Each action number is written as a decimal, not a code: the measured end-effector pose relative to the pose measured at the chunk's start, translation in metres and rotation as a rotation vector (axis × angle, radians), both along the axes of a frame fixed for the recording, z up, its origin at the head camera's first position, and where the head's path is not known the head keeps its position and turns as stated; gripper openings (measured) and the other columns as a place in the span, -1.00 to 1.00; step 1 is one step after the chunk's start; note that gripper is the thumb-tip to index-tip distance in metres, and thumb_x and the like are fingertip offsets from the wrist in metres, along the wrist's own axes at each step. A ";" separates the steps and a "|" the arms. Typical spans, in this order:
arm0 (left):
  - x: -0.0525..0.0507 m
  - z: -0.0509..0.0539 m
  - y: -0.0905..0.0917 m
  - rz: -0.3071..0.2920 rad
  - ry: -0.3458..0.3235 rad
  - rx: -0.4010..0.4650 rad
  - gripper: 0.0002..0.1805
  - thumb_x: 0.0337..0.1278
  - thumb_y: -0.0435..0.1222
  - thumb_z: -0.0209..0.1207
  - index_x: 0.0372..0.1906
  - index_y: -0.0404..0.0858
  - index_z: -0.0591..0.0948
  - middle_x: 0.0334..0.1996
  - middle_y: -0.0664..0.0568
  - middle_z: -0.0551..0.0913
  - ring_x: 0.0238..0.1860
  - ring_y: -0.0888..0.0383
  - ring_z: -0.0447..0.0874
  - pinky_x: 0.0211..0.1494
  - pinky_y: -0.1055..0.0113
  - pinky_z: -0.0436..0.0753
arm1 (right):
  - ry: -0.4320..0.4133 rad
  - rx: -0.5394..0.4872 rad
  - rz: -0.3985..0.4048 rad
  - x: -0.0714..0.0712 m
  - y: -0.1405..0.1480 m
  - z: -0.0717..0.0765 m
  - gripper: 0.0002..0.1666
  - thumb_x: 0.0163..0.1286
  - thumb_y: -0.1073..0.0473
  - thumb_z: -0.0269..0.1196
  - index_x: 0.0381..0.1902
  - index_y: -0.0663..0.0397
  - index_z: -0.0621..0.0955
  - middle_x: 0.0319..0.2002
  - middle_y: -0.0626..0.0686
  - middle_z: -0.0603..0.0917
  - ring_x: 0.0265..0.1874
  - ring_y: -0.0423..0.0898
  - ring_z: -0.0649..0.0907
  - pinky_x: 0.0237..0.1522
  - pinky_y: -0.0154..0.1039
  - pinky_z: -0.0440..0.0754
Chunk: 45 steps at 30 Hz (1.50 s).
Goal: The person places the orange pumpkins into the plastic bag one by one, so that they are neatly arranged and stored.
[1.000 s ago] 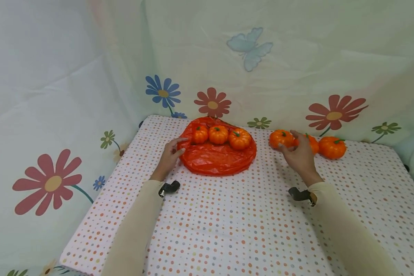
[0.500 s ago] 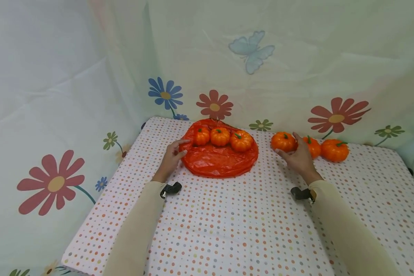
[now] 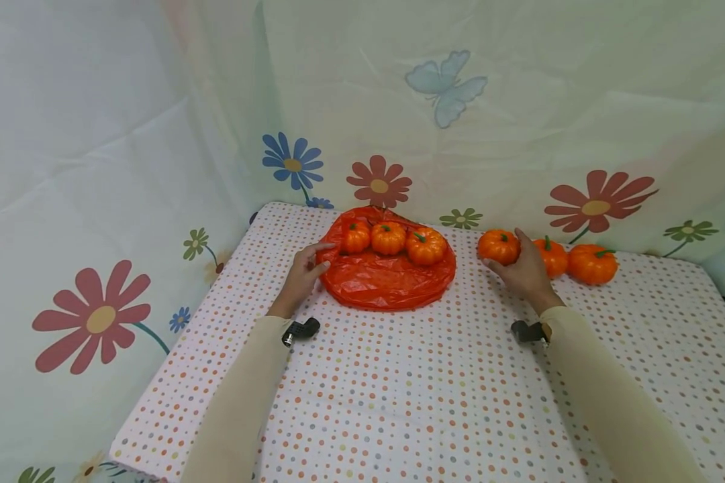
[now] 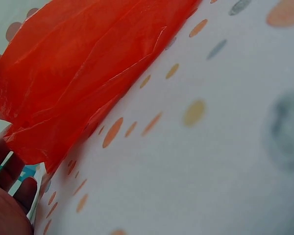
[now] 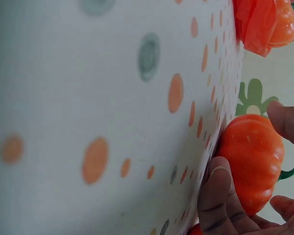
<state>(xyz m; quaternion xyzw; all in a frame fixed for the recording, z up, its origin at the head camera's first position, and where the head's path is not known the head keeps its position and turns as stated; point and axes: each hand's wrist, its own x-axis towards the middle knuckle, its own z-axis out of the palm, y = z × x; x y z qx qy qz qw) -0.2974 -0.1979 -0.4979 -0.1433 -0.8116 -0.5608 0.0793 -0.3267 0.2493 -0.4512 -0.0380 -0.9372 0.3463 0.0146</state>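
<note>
The left hand, loosely spread, is touching the red bag at its nine o'clock. The right hand is holding a pumpkin from four o'clock, grip half-curled.

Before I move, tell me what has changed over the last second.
The right hand has come lower, onto the leftmost pumpkin of the right-hand row; its fingers, first over it, now curl round it. Nothing was visibly let go. The left hand stays at the left edge of the red bag; that bag, its three pumpkins and the other two pumpkins lie as they did.
</note>
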 end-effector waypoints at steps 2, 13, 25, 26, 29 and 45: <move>0.000 0.002 0.001 -0.005 0.005 -0.006 -0.56 0.33 -0.43 0.05 0.29 -0.28 0.49 0.26 -0.27 0.42 0.12 -0.13 0.32 0.21 0.07 0.26 | 0.000 0.008 -0.002 -0.001 -0.001 0.000 0.18 0.34 0.03 0.30 0.58 0.14 -0.22 0.54 0.39 -0.03 0.47 0.41 0.09 0.40 0.35 0.10; 0.020 0.036 0.006 -0.048 0.016 0.014 -0.57 0.29 -0.48 0.05 0.25 -0.43 0.48 0.30 -0.29 0.42 0.22 -0.15 0.35 0.36 -0.02 0.29 | 0.021 0.007 -0.003 -0.005 0.001 -0.002 0.15 0.34 0.09 0.31 0.58 0.16 -0.19 0.53 0.40 0.00 0.46 0.41 0.10 0.43 0.32 0.08; 0.019 0.037 0.007 -0.045 0.017 0.002 -0.58 0.30 -0.46 0.05 0.25 -0.42 0.49 0.34 -0.28 0.41 0.22 -0.15 0.34 0.37 -0.04 0.28 | 0.022 0.027 -0.014 -0.006 0.001 -0.001 0.15 0.32 0.12 0.32 0.57 0.19 -0.17 0.52 0.41 0.02 0.47 0.40 0.10 0.44 0.31 0.06; 0.019 0.036 0.007 -0.044 0.016 0.005 -0.58 0.30 -0.46 0.05 0.25 -0.42 0.49 0.34 -0.28 0.41 0.23 -0.15 0.34 0.38 -0.05 0.28 | 0.016 0.030 -0.012 -0.007 0.001 -0.001 0.16 0.33 0.11 0.32 0.57 0.19 -0.18 0.52 0.41 0.01 0.47 0.40 0.09 0.43 0.32 0.06; 0.019 0.035 0.006 -0.046 0.003 0.005 -0.57 0.31 -0.46 0.05 0.26 -0.41 0.49 0.36 -0.27 0.39 0.32 -0.17 0.31 0.45 -0.11 0.23 | -0.006 0.037 -0.005 -0.008 0.002 -0.002 0.16 0.34 0.08 0.31 0.57 0.19 -0.20 0.52 0.42 -0.02 0.47 0.42 0.08 0.43 0.33 0.05; 0.022 0.036 0.005 -0.035 -0.040 -0.006 -0.56 0.34 -0.44 0.04 0.29 -0.37 0.47 0.42 -0.25 0.31 0.45 -0.17 0.19 0.49 -0.16 0.15 | -0.019 0.046 -0.004 -0.010 0.005 -0.008 0.08 0.39 0.04 0.26 0.57 0.21 -0.13 0.51 0.40 0.06 0.45 0.40 0.14 0.44 0.30 0.07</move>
